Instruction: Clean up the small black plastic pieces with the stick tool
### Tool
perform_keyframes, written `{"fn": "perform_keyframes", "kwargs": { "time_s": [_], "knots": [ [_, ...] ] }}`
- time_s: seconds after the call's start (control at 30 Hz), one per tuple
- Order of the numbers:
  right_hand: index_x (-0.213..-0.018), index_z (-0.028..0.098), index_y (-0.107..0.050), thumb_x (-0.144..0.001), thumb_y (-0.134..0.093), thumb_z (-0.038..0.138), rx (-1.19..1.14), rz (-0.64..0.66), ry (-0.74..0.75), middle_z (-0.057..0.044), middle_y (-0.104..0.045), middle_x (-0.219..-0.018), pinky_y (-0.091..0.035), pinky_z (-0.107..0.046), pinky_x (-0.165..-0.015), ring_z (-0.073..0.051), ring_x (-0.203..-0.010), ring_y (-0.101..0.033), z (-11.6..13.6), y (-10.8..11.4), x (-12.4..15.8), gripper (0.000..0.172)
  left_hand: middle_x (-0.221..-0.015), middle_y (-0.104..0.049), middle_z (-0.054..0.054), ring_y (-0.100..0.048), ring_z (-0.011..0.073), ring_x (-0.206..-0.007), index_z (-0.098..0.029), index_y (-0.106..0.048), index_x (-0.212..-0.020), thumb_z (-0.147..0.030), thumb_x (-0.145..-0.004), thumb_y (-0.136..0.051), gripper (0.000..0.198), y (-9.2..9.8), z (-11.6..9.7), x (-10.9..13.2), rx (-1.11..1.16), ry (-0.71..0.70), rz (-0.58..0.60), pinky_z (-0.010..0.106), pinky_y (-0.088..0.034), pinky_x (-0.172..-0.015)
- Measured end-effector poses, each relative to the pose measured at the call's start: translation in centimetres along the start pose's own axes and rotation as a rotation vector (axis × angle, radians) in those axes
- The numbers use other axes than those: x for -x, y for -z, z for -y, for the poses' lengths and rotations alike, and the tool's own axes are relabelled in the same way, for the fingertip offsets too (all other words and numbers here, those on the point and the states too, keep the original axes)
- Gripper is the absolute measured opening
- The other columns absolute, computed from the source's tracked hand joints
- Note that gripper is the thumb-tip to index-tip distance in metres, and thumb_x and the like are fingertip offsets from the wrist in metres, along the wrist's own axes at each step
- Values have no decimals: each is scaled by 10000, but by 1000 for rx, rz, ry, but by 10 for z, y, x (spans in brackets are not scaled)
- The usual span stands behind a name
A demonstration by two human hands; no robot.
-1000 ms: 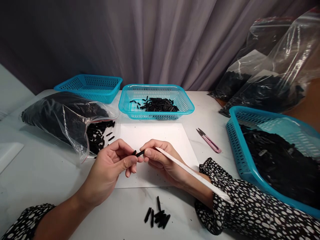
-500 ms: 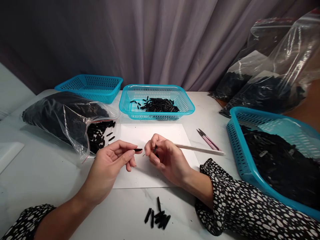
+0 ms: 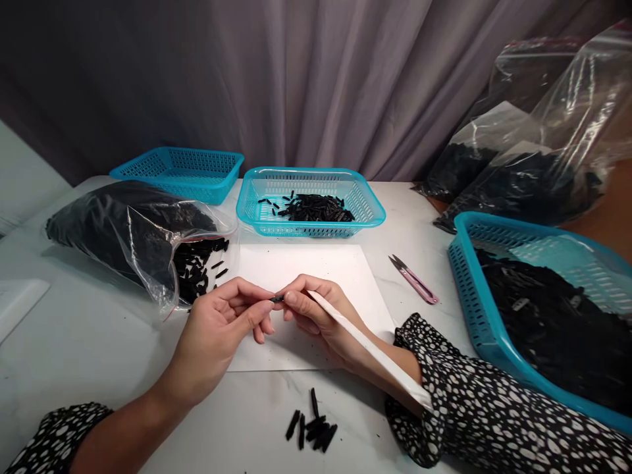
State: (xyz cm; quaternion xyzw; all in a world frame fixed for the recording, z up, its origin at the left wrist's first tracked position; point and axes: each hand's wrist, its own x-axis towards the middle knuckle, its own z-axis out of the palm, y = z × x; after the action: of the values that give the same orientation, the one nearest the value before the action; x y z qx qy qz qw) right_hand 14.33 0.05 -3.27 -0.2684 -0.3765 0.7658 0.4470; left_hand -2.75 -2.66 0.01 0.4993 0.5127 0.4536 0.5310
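Note:
My left hand [image 3: 217, 329] is closed, pinching one end of a small, narrow black piece [image 3: 277, 299] between thumb and forefinger. Its exact kind is hard to make out. At the other end of the piece, the thumb and forefinger of my right hand [image 3: 330, 316] meet it. A long, thin white stick [image 3: 370, 349] is held in my right hand and slants back over the wrist to the sleeve; its front end is hidden by the fingers. Below both hands lies a white sheet [image 3: 306, 349]. Several similar black pieces [image 3: 316, 428] lie loose nearer to me.
An open clear bag [image 3: 118, 224] spills black pieces at left. Behind stand a blue basket [image 3: 222, 191] and another blue basket [image 3: 247, 210] holding black pieces. Pink thread snips [image 3: 417, 283] lie right of the sheet. A larger blue basket [image 3: 459, 283] and filled bags [image 3: 533, 171] occupy the right.
My right hand has closed in on the black piece, its fingertips now meeting my left. The white stick has swung from pointing right to slanting down along my right forearm.

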Motion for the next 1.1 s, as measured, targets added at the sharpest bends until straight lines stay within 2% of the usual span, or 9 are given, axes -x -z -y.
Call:
{"fn": "perform_keyframes", "kwargs": {
  "time_s": [0.17, 0.3, 0.43, 0.57, 0.63, 0.8, 0.9, 1.0, 1.1],
  "knots": [
    [-715, 162, -667, -792, -802, 343, -25, -2, -7, 39, -627, -620, -145, -219, -390, -25, -407, -279, 0, 1, -1, 239, -605, -698, -29, -606, 84, -537, -194, -724, -776, -203, -803, -753, 41, -1, -2, 1, -8, -3, -8, 161, -490, -512],
    [-765, 164, -715, -761, -822, 333, 9, -14, 7, 43, -612, -604, -138, -224, -395, -26, -406, -279, 1, 1, -2, 200, -646, -723, -19, -658, 99, -586, -197, -744, -798, -213, -777, -784, 48, 0, -1, -1, -8, -2, -30, 174, -541, -580],
    [-826, 174, -743, -745, -828, 342, 24, -37, 21, 39, -614, -607, -143, -233, -410, -34, -416, -270, 3, 1, -2, 204, -856, -765, -4, -730, 136, -786, -223, -749, -882, -259, -801, -782, 95, 3, 4, -5, 26, -9, -63, 228, -590, -763],
    [-846, 179, -749, -745, -824, 335, 21, -55, 14, 39, -616, -609, -148, -235, -423, -36, -423, -260, 4, 0, -2, 200, -1060, -754, 10, -704, 177, -1071, -250, -744, -984, -306, -841, -755, 154, 5, 8, -6, 26, -3, -29, 269, -544, -963],
    [-855, 178, -754, -749, -820, 325, 17, -58, 14, 37, -621, -614, -147, -234, -426, -35, -426, -263, 4, 0, -2, 193, -1108, -742, 7, -692, 177, -1109, -258, -733, -1012, -312, -843, -755, 179, 5, 8, -6, 27, 0, -25, 268, -531, -987],
    [-854, 179, -738, -751, -813, 315, -3, -46, 7, 38, -618, -614, -142, -232, -426, -36, -428, -267, 4, 0, -1, 186, -837, -735, -37, -761, 148, -836, -251, -700, -1041, -285, -761, -830, 311, 2, 3, -5, 56, -1, -106, 237, -611, -803],
    [-887, 177, -717, -782, -785, 304, -2, -41, 22, 40, -614, -636, -156, -224, -425, -37, -437, -281, 3, 1, -1, 178, -696, -741, -23, -759, 159, -645, -197, -703, -938, -296, -743, -835, 255, 0, -2, -4, 38, 34, -117, 245, -638, -664],
    [-802, 185, -637, -844, -690, 334, -57, -30, 30, 25, -633, -691, -140, -213, -396, -48, -444, -320, 3, 2, -1, 163, -653, -757, 5, -754, 170, -592, -170, -691, -813, -269, -720, -833, 197, -2, -6, -2, -1, 16, -145, 237, -638, -604],
    [-719, 189, -561, -892, -599, 399, -64, -11, -13, 13, -630, -693, -95, -216, -365, -54, -423, -320, 4, 2, -1, 275, -610, -745, 0, -754, 176, -577, -167, -666, -755, -246, -702, -834, 193, -4, -9, 0, -33, 10, -151, 226, -635, -573]
  ]
}}
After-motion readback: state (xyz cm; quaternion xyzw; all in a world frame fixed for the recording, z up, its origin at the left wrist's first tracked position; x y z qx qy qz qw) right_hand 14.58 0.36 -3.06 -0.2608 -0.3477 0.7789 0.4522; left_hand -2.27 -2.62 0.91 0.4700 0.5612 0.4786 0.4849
